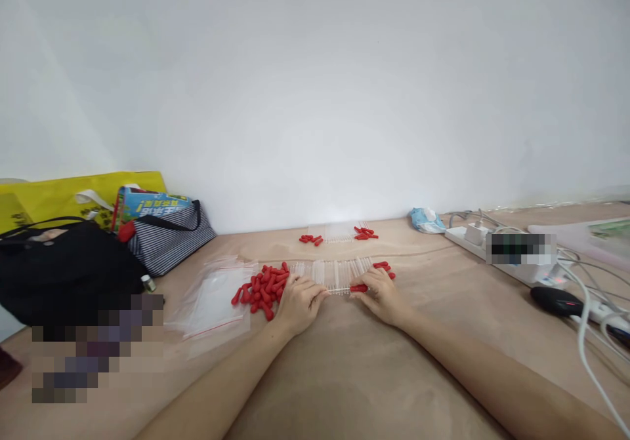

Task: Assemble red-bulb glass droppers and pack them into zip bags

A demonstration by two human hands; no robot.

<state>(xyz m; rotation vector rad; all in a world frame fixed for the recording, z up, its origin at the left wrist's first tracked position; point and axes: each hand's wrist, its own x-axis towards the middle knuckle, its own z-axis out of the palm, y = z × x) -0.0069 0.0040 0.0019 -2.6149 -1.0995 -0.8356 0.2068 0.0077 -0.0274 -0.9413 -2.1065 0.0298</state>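
Note:
In the middle of the table, my left hand (299, 301) pinches one end of a thin clear dropper tube (338, 290). The tube lies level between my two hands. At its other end my right hand (382, 296) grips a red rubber bulb (359, 288); whether the tube sits inside the bulb is too small to tell. Behind my hands lies a row of similar clear tubes (329, 272). A heap of red bulbs (266, 286) is just left of my left hand, and a few more red bulbs (382, 266) lie beyond my right hand.
Clear zip bags (216, 302) lie left of the heap. Near the wall are another bag with tubes (339, 233) and red bulbs (365, 233). Black (63, 269) and striped bags (172, 237) stand left; a power strip (512, 263) with cables and a black mouse (556, 301) lie right.

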